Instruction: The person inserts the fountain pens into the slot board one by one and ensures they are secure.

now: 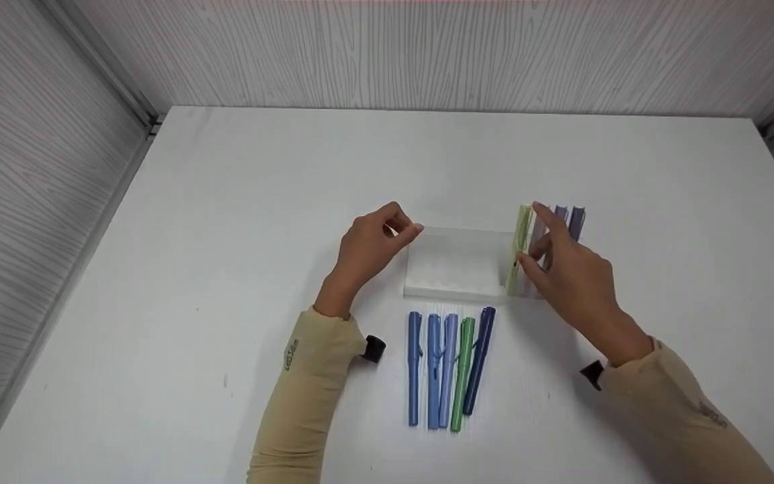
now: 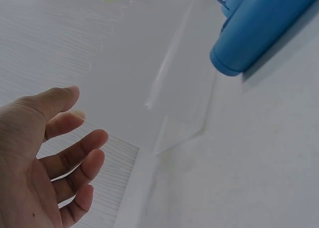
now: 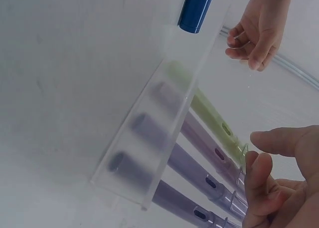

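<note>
A frosted clear pen stand (image 1: pixel 454 293) lies on the white table. At its right end stand a yellow-green pen (image 1: pixel 522 232), a pale mauve pen (image 3: pixel 203 144), a lilac pen (image 3: pixel 197 174) and a dark purple pen (image 1: pixel 577 223). My right hand (image 1: pixel 575 272) is beside the yellow-green pen's cap, thumb and index finger spread and no grip showing. Loosely curved and holding nothing, my left hand (image 1: pixel 372 245) hovers at the stand's far left corner. The right wrist view shows the pens' lower ends through the stand's front wall.
In front of the stand lie several capped pens: blue pens (image 1: pixel 414 376), a periwinkle pen (image 1: pixel 449 370), a green pen (image 1: pixel 462 383) and a navy pen (image 1: pixel 479 363). Wood-patterned walls (image 1: pixel 387 54) border the table (image 1: pixel 259 154) at the back and sides.
</note>
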`<state>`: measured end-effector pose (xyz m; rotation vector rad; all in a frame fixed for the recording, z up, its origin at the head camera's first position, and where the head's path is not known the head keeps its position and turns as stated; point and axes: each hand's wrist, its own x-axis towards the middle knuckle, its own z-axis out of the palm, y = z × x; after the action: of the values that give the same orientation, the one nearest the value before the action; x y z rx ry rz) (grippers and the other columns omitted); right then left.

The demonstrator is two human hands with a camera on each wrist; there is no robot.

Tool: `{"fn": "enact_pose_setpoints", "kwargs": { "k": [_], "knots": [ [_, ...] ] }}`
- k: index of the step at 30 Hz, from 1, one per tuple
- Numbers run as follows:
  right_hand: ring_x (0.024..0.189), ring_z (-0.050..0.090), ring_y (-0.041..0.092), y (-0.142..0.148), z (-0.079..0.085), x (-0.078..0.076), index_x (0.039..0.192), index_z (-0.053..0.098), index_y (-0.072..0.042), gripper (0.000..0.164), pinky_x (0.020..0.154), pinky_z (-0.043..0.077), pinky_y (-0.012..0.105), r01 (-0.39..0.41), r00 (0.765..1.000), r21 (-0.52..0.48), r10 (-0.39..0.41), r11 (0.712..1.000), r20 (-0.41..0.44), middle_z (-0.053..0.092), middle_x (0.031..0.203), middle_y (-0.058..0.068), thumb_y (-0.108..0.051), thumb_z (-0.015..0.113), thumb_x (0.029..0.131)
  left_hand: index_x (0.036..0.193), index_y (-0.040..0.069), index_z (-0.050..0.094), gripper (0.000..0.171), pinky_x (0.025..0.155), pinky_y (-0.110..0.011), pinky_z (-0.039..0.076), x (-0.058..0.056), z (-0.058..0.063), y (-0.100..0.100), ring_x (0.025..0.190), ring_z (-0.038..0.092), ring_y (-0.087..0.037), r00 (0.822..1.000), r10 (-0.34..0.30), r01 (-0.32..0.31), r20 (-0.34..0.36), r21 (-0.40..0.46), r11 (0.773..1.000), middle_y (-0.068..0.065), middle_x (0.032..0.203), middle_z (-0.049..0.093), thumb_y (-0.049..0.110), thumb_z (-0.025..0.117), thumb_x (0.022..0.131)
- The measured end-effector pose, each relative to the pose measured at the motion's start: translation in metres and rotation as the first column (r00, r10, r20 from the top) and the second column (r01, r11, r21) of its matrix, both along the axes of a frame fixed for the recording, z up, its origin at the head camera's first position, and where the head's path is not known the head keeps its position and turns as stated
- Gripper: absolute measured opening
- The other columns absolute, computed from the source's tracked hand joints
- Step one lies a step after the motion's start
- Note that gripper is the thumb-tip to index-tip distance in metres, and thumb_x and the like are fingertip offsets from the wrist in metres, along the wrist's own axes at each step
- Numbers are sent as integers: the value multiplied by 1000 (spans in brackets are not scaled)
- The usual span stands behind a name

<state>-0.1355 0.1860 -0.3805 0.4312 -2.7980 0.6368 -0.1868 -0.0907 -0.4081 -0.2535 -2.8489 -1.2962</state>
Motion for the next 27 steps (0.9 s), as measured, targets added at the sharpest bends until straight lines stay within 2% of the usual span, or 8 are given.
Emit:
{"fn": "enact_pose_setpoints", "kwargs": {
  "k": [6, 14, 16, 22, 27],
  "knots": [
    [53, 48, 14, 2, 0, 10, 144, 35, -9, 67, 48, 36, 26, -11, 1000, -19, 11, 1000, 17, 69, 83, 8, -17, 70, 88, 92, 16, 64, 26, 71, -28, 46, 0, 0, -1, 87, 58, -16, 1000, 6, -6, 12, -4, 1000, 0, 91, 68, 42, 63, 91],
    [55, 48, 11, 3, -2, 23, 144, 33, -7, 69, 48, 37, 24, -47, 995, -37, 50, 998, 81, 68, 85, 6, -18, 72, 87, 92, 18, 63, 27, 69, -28, 46, 0, -2, -3, 88, 59, -15, 1000, 0, 0, 15, 2, 1000, 1, 93, 69, 44, 63, 91],
    [57, 49, 12, 3, -2, 26, 144, 32, -8, 70, 50, 38, 24, -50, 991, -54, 57, 997, 121, 68, 86, 6, -19, 71, 87, 92, 18, 63, 27, 70, -29, 46, 0, -2, -3, 88, 59, -15, 1000, -5, 5, 11, 3, 1000, 0, 93, 69, 45, 63, 91],
    [67, 52, 12, 1, -3, 36, 144, 29, -11, 71, 55, 41, 24, -55, 950, -128, 91, 990, 299, 66, 89, 4, -24, 71, 88, 92, 17, 63, 26, 71, -30, 47, 1, -1, -3, 89, 59, -16, 1000, -5, 5, 9, 7, 1000, 0, 94, 70, 44, 63, 91],
    [68, 54, 12, 1, -8, 42, 141, 31, -9, 68, 57, 43, 24, -84, 919, -184, 147, 979, 366, 67, 85, 1, -23, 71, 88, 92, 17, 63, 26, 71, -30, 47, 1, 0, -2, 89, 59, -16, 1000, -4, 4, 17, 6, 1000, 0, 95, 69, 43, 63, 91]
  ]
}}
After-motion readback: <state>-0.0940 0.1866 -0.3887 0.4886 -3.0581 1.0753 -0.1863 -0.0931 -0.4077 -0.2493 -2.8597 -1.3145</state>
